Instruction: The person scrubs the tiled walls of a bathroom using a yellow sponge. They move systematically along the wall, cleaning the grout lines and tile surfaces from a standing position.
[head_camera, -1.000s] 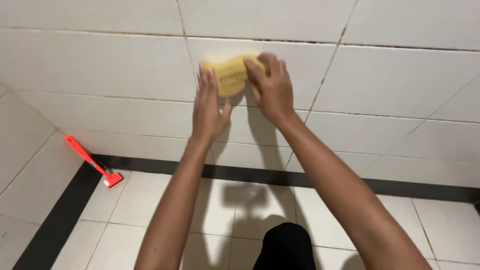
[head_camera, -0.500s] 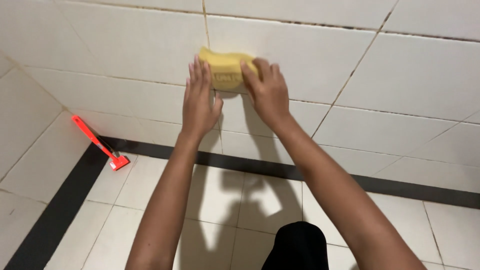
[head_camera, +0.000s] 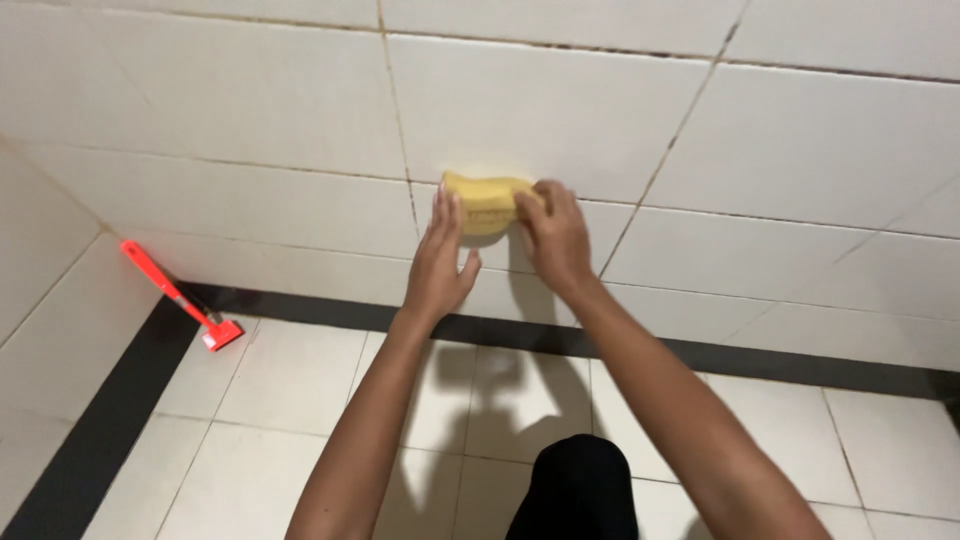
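A yellow sponge (head_camera: 482, 203) is pressed flat against the white tiled wall (head_camera: 250, 110), over a grout line. My right hand (head_camera: 555, 238) grips its right end, fingers curled over the edge. My left hand (head_camera: 438, 265) lies flat on the tile just left of and below the sponge, fingertips touching its left side. Both forearms reach up from the bottom of the view.
A red scraper (head_camera: 180, 297) leans in the left corner, its head on the floor. A black tile band (head_camera: 760, 365) runs along the base of the wall and the left side. White floor tiles (head_camera: 290, 385) lie below. My dark-clothed knee (head_camera: 580, 490) shows at the bottom.
The view has shifted, so the hands and sponge sit lower in the picture. The sponge now lies just right of the vertical grout line, and both hands still press on it.
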